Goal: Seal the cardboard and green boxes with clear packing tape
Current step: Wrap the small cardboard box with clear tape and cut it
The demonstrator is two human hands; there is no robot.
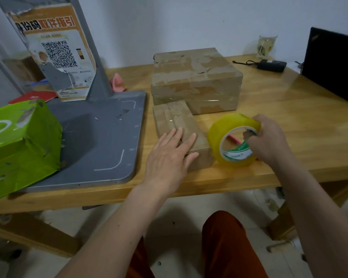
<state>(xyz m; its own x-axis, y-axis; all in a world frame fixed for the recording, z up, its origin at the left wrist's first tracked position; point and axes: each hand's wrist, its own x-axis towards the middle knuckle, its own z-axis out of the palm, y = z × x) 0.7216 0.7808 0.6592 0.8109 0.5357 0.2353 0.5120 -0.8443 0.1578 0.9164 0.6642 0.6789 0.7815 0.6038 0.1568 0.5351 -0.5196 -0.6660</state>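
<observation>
While the small cardboard box (181,135) is pressed flat to the table (289,121) by the straight, slightly spread fingers of the left hand (169,155), seemingly to steady it, the tape roll (234,140) just right of it is gripped by the right hand (268,140), and the green box (22,145) is left far left.

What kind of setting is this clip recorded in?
Probably a small parcel pickup or packing station. A torn notice with a QR code stands on a grey scale-like platform, taped cardboard boxes sit on the wooden table, and the right hand grips a roll of packing tape.
</observation>
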